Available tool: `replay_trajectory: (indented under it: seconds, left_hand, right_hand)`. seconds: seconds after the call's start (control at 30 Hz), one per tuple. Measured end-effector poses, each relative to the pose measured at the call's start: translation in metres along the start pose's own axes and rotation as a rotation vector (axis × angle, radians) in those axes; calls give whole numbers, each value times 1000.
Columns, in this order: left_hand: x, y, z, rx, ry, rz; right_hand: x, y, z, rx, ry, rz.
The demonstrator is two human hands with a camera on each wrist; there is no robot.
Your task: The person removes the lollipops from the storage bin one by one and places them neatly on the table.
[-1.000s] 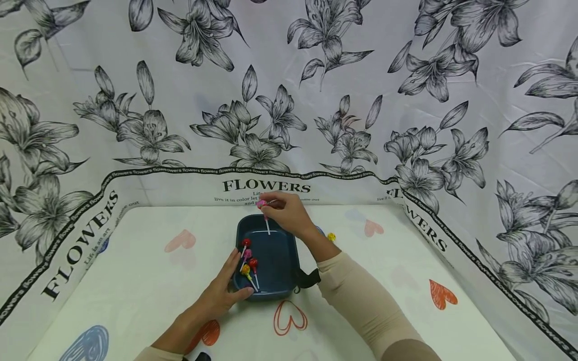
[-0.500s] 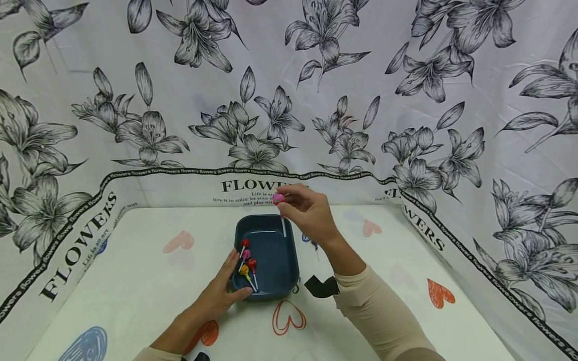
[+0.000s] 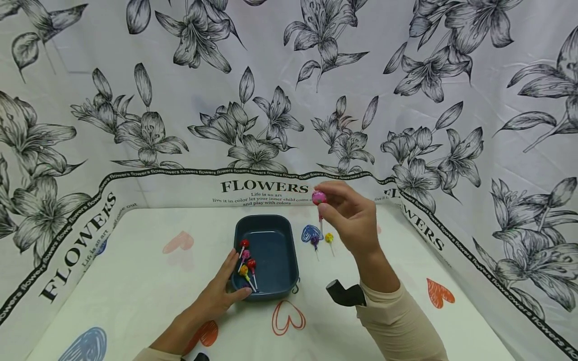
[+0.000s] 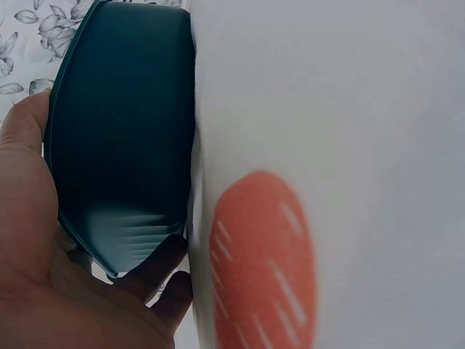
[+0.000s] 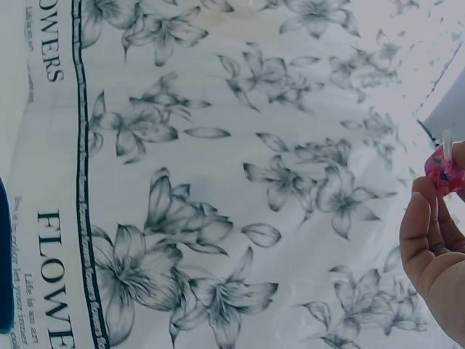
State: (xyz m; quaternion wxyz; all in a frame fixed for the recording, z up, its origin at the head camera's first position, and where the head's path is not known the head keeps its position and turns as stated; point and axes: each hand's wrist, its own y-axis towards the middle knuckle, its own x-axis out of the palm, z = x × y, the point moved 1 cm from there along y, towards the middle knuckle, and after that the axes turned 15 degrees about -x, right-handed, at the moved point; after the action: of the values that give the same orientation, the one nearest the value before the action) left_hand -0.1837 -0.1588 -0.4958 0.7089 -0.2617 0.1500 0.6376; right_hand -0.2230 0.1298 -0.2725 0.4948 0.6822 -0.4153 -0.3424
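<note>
My right hand (image 3: 354, 220) pinches a pink lollipop (image 3: 318, 197) by its wrapped head, raised to the right of the dark blue tray (image 3: 281, 260). The white stick points down in the head view; in the right wrist view the pink wrapper (image 5: 440, 171) shows at the fingertips. At the tray's near left corner, my left hand (image 3: 219, 292) grips the wall, thumb at the front rim and fingers along the left side. Inside, along the left wall, lie a red lollipop (image 3: 244, 243), a pink one (image 3: 246, 254), another red one (image 3: 251, 263) and a yellow one (image 3: 244, 271).
Right of the tray, a purple lollipop (image 3: 314, 240) and a yellow lollipop (image 3: 329, 237) lie on the white cloth (image 3: 384, 311) printed with hearts. A flowered curtain (image 3: 271, 115) stands behind the table and along both sides.
My right hand has carried the pink lollipop from above the tray's far rim out to the right, uncovering the purple and yellow lollipops on the cloth. The left hand stays on the tray.
</note>
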Motion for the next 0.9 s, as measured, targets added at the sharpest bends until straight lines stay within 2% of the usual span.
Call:
replay_trajectory:
  seconds: [0.1, 0.37, 0.63, 0.9]
  left_hand:
    - [0, 0, 0, -2, 2, 1]
    - [1, 1, -2, -7, -26, -18]
    - [1, 2, -3, 2, -15, -6]
    - [1, 2, -2, -19, -6, -16]
  right_hand:
    - [-8, 2, -7, -21, -1, 23]
    - [-31, -3, -14, -16, -27, 88]
    - [-58, -18, -6, 30, -89, 155]
    - [-83, -36, 6, 95, -134, 225]
